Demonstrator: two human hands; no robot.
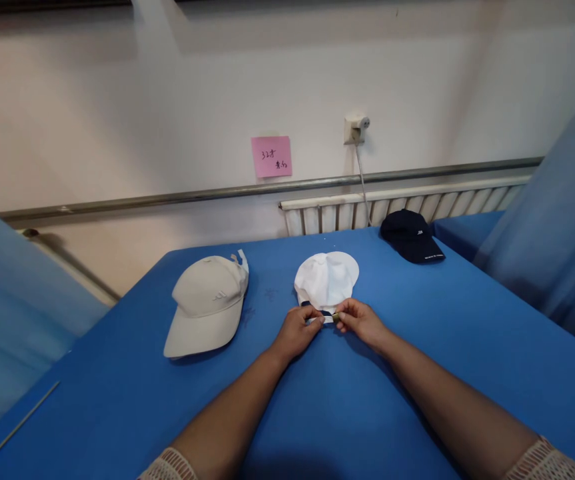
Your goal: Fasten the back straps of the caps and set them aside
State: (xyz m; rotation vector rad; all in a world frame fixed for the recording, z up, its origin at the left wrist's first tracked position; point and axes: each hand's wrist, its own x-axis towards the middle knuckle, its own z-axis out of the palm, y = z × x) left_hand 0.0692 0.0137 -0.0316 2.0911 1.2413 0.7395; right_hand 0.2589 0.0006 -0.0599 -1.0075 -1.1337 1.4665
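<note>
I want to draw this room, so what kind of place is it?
Perhaps a clinic or a workroom, though I can't be sure: there's a blue table, blue curtains at both sides and a radiator by the wall.

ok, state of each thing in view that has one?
White cap: crown up, brim facing away
Left hand: pinching white strap
Right hand: pinching brownish piece at the strap
White strap: fastening unclear
Beige cap: crown up, strap ends look unfastened
Dark cap: crown up
Plug: in wall socket
</note>
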